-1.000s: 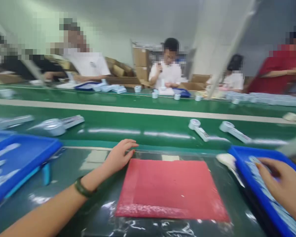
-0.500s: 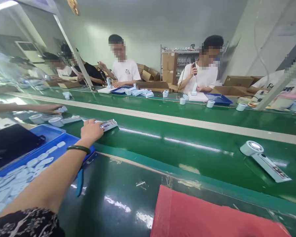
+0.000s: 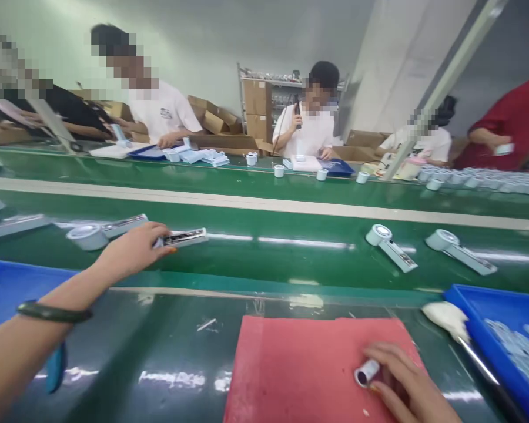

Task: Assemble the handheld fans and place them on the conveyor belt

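My left hand [image 3: 136, 247] is closed around one end of a pale blue handheld fan part [image 3: 187, 237] on the green belt; its open side shows metallic parts inside. My right hand [image 3: 401, 382] is low at the right over a red mat [image 3: 291, 364], thumb and fingers round a short silver cylinder [image 3: 367, 373] with a dark end. Left of my left hand lies another fan part [image 3: 88, 236] with a round head. Two more, a fan part [image 3: 394, 252] and a fan part [image 3: 462, 252], rest on the belt at the right.
A blue tray [image 3: 471, 299] with pale pieces is at the right, beside a dark-handled tool with a whitish head [image 3: 447, 317]. Another blue tray [image 3: 26, 273] and a teal handle [image 3: 55, 367] are at the left. Several people sit across the belt [image 3: 291, 264].
The view has swung right. My right hand has come into view with the silver cylinder. My left hand still holds the fan part. The other person's hand at the left has left the view.
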`<state>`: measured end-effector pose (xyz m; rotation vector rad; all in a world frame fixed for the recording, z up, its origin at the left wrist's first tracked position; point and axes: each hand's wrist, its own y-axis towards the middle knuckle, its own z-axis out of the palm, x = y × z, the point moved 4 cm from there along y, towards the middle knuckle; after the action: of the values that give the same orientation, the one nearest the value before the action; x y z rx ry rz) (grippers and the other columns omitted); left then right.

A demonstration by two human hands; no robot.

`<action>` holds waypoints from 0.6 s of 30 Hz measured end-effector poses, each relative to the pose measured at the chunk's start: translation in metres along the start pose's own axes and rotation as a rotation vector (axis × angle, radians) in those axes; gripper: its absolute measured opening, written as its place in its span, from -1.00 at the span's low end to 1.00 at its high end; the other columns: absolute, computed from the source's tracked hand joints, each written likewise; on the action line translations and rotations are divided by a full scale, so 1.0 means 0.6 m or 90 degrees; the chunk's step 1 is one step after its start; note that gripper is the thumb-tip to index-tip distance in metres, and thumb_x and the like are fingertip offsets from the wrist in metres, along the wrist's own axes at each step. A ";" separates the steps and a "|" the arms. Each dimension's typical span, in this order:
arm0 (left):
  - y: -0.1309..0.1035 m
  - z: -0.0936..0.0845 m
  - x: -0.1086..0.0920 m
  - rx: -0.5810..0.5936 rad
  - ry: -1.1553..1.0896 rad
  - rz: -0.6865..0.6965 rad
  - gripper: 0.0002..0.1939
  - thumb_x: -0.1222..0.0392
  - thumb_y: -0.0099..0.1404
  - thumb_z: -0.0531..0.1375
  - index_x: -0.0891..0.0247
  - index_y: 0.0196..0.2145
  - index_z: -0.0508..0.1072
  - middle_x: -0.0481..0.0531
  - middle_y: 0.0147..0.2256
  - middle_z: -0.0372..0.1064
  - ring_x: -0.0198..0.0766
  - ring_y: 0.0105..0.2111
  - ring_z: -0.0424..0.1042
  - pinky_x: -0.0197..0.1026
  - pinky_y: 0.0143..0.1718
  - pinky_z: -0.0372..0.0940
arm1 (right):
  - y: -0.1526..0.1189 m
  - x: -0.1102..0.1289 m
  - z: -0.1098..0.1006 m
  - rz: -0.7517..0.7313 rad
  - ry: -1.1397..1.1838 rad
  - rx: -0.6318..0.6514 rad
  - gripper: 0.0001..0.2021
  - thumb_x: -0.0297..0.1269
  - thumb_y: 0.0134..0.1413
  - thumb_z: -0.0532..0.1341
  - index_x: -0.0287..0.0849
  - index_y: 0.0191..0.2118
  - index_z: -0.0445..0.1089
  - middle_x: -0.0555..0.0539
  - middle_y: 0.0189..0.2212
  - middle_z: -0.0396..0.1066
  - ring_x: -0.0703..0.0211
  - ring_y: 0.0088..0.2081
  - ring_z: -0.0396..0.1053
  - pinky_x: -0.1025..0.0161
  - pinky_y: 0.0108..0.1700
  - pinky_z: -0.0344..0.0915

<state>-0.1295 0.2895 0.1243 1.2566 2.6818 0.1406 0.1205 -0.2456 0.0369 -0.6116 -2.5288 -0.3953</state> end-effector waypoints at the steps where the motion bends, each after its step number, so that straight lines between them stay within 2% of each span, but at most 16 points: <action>1: -0.012 0.005 -0.050 0.020 -0.019 0.055 -0.54 -0.09 0.38 0.11 0.38 -0.04 0.47 0.16 0.04 0.38 0.05 0.06 0.35 0.12 0.18 0.24 | 0.003 0.010 -0.007 -0.008 0.001 0.017 -0.73 -0.19 0.28 0.15 0.14 0.03 0.49 -0.11 0.01 0.51 0.05 0.03 0.51 0.21 0.01 0.50; 3: -0.052 0.012 -0.165 0.064 -0.063 0.172 -0.60 -0.12 0.37 0.12 0.19 0.00 0.45 0.04 0.06 0.39 -0.02 0.06 0.35 0.03 0.13 0.29 | 0.006 0.031 -0.017 -0.008 0.002 0.041 -0.75 -0.23 0.33 0.09 0.08 -0.06 0.52 -0.12 0.01 0.49 0.08 0.01 0.51 0.19 -0.01 0.49; 5: -0.105 0.016 -0.288 0.100 -0.107 0.309 -0.67 -0.05 0.37 0.14 0.16 -0.03 0.45 0.06 0.03 0.40 -0.02 0.04 0.36 -0.01 0.06 0.32 | 0.005 0.051 -0.032 0.000 0.008 0.022 -0.76 -0.24 0.36 0.08 0.03 -0.10 0.51 -0.11 -0.04 0.49 0.10 -0.04 0.51 0.19 -0.05 0.47; 7: -0.154 0.020 -0.396 0.124 -0.123 0.400 -0.77 0.10 0.37 0.12 0.17 -0.07 0.45 0.08 -0.01 0.42 -0.03 -0.01 0.37 0.00 -0.01 0.33 | 0.002 0.073 -0.056 -0.011 0.034 -0.037 -0.78 -0.26 0.37 0.08 -0.01 -0.09 0.49 -0.08 -0.12 0.52 0.14 -0.11 0.51 0.22 -0.10 0.44; 9: -0.191 0.032 -0.481 0.140 -0.117 0.457 -0.81 0.15 0.37 0.13 0.18 -0.09 0.45 0.09 -0.03 0.43 -0.01 -0.05 0.38 0.04 -0.05 0.32 | -0.001 0.096 -0.085 -0.039 0.060 -0.106 -0.81 -0.27 0.37 0.10 -0.03 -0.08 0.47 -0.06 -0.18 0.53 0.17 -0.17 0.50 0.24 -0.13 0.42; 10: -0.204 0.041 -0.511 0.148 -0.112 0.476 -0.82 0.15 0.37 0.15 0.19 -0.11 0.44 0.10 -0.05 0.43 0.00 -0.07 0.37 0.05 -0.07 0.32 | -0.002 0.107 -0.098 -0.048 0.064 -0.136 -0.82 -0.28 0.36 0.11 -0.04 -0.07 0.46 -0.05 -0.20 0.53 0.17 -0.18 0.49 0.24 -0.15 0.41; 11: -0.212 0.051 -0.535 0.156 -0.107 0.487 -0.84 0.14 0.37 0.17 0.20 -0.12 0.44 0.10 -0.07 0.43 0.00 -0.09 0.37 0.06 -0.09 0.32 | -0.001 0.115 -0.107 -0.049 0.064 -0.154 -0.82 -0.29 0.35 0.12 -0.04 -0.06 0.45 -0.05 -0.21 0.52 0.17 -0.19 0.49 0.24 -0.15 0.40; 13: -0.220 0.073 -0.560 0.163 -0.106 0.500 -0.84 0.12 0.36 0.20 0.23 -0.16 0.44 0.11 -0.12 0.42 0.00 -0.12 0.36 0.06 -0.11 0.32 | 0.002 0.127 -0.111 -0.031 0.060 -0.149 -0.82 -0.32 0.33 0.13 -0.05 -0.05 0.44 -0.04 -0.21 0.52 0.16 -0.22 0.47 0.22 -0.17 0.38; 15: -0.219 0.087 -0.564 0.153 -0.124 0.506 -0.80 0.10 0.35 0.22 0.24 -0.14 0.43 0.11 -0.14 0.41 -0.02 -0.14 0.36 0.06 -0.10 0.32 | 0.008 0.131 -0.097 0.003 0.058 -0.109 -0.83 -0.33 0.31 0.13 -0.07 -0.06 0.43 -0.03 -0.21 0.51 0.16 -0.24 0.46 0.22 -0.21 0.36; 18: -0.216 0.086 -0.555 0.123 -0.200 0.533 -0.66 0.07 0.36 0.22 0.24 0.02 0.35 0.13 -0.02 0.38 -0.02 -0.03 0.34 0.08 0.01 0.31 | 0.018 0.137 -0.063 0.022 0.028 -0.063 -0.85 -0.32 0.30 0.14 -0.12 -0.10 0.43 -0.05 -0.21 0.50 0.13 -0.24 0.45 0.19 -0.23 0.33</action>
<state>-0.0076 -0.0486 0.0925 2.1692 1.7989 -0.2004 0.0776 -0.2225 0.1138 -0.6751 -2.4645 -0.5193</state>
